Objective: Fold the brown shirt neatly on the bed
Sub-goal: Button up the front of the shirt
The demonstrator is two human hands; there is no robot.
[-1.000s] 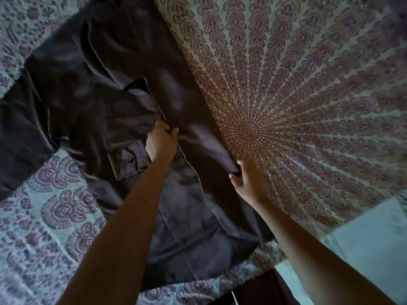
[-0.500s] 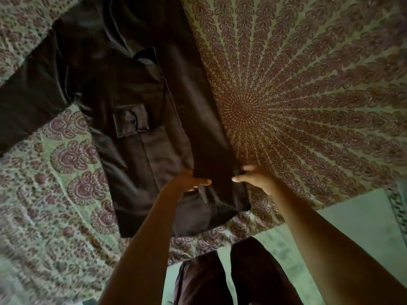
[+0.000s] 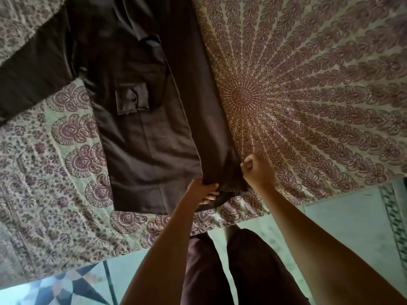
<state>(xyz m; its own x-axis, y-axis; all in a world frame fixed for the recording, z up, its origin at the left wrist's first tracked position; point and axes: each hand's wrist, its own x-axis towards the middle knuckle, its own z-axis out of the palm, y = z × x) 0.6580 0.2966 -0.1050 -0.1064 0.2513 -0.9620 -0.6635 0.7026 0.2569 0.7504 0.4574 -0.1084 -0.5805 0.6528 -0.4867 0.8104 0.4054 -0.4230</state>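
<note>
No readable text, label, brand or number shows on anything here.

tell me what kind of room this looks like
Most likely a bedroom at home. A bed covered by a cream and maroon mandala-print bedspread fills the view, a dark brown button-pocket shirt lies spread on it, and pale patterned floor tiles show beside the bed's edge.

A printed bedspread [image 3: 308, 84] with a radiating maroon mandala covers the bed. Below its edge lies pale green floor [image 3: 343, 221], with a dark patterned tile [image 3: 72, 289] at lower left (light is dim).
</note>
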